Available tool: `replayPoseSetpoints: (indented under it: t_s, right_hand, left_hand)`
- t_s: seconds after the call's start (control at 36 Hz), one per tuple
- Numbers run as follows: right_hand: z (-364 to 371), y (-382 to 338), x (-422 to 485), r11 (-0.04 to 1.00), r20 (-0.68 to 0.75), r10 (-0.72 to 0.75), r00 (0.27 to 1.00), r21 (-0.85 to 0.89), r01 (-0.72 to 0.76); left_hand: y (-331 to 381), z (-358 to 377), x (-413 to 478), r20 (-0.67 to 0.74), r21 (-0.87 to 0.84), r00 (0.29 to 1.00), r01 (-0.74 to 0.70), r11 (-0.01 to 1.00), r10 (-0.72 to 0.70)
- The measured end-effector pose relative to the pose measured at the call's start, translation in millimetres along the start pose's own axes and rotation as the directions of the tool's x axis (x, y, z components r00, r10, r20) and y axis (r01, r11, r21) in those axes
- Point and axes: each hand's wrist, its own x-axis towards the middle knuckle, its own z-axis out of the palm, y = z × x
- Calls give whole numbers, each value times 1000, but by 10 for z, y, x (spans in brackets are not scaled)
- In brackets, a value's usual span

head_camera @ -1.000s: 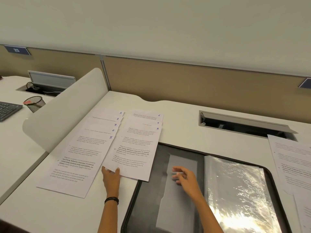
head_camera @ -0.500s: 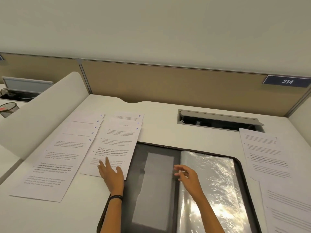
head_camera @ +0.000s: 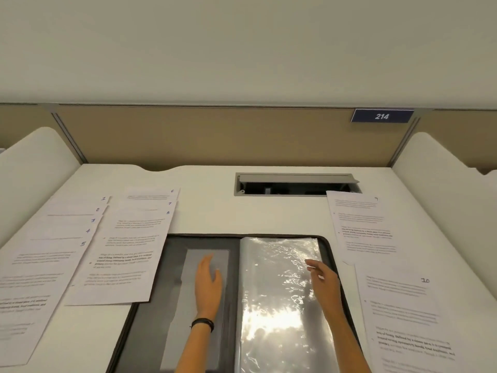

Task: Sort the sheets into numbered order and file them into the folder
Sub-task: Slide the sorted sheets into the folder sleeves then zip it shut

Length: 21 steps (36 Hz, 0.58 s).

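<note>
Sheets [head_camera: 126,254] are sorted at 9 and 3 o'clock of the folder [head_camera: 174,265]; none seems filed; left hand [head_camera: 208,286] and right hand [head_camera: 324,284] are released.

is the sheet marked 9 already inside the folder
No, the sheet marked 9 lies on the desk right of the open folder.

free: desk [head_camera: 209,211] strip behind folder [head_camera: 172,246] | blocked: sheets [head_camera: 129,251] both sides, dividers [head_camera: 35,170] beyond

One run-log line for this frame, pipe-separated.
left hand: open, on folder's inner pocket | right hand: open, over clear sleeves | sheets 1-8: fanned left | sheet 9, sheet 10: right | filed: none seen
</note>
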Motion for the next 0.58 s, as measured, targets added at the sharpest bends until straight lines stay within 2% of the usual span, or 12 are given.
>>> replayPoseSetpoints:
  t_s: [0.14, 0.25, 0.33, 0.58]
  right_hand:
    - [-335, 164, 64, 998, -135, -2, 991, -57, -6]
    - [-536, 322, 90, 991, -189, 19, 982, -128, -44]
    - [-667, 360, 82, 986, -194, -5, 981, -164, -28]
    - [-935, 549, 234, 952, -123, -76, 989, -304, 35]
  left_hand:
    - [75, 449, -123, 167, 52, 981, -109, 993, 99]
    - [105, 780, -227, 306, 48, 925, -251, 967, 225]
    - [97, 1011, -212, 333, 99, 902, -322, 941, 274]
    - [186, 1373, -211, 333, 380, 911, -365, 850, 243]
